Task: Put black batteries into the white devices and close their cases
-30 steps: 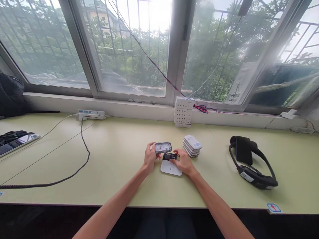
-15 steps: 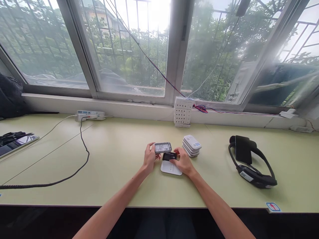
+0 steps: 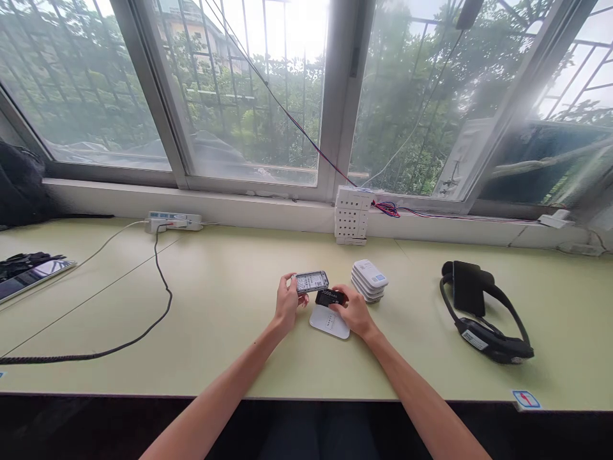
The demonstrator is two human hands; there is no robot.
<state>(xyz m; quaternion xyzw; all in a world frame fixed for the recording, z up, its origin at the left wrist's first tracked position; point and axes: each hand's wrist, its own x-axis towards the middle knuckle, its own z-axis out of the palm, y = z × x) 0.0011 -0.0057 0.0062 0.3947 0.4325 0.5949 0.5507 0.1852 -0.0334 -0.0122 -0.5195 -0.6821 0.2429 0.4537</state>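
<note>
Holding open device [image 3: 311,281] in left hand [image 3: 288,304], right hand [image 3: 353,311] pinching (probably) battery [image 3: 328,297]

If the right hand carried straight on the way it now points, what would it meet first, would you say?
The right hand, holding the black battery, points left and away; it would likely first meet the opened device in the left hand, though depth is unclear.

We see small device [image 3: 311,281] with back open, label showing, held level above desk. Black battery [image 3: 328,297] tilted just beside it. White cover [image 3: 328,321] flat on desk beneath.
</note>
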